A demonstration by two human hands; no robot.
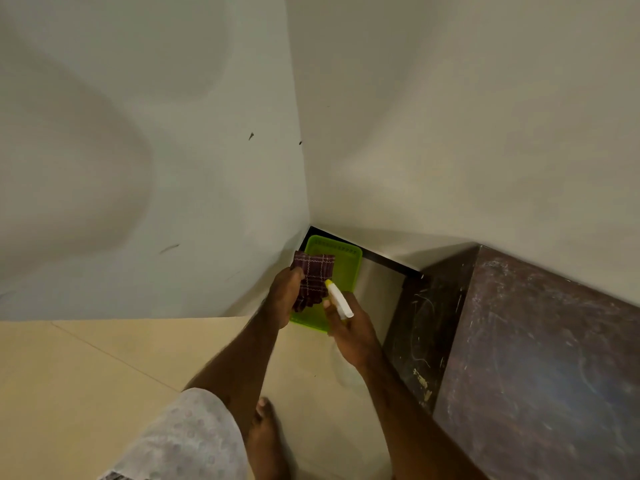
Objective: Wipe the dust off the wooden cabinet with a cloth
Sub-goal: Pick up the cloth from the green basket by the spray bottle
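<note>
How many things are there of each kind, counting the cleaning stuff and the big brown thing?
Maroon checked cloth: 1
Spray bottle: 1
Green plastic tray: 1
Dark wooden cabinet: 1
Total: 4

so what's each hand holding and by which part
Left hand grips the maroon checked cloth by its lower part; right hand holds the spray bottle around its neck.
</note>
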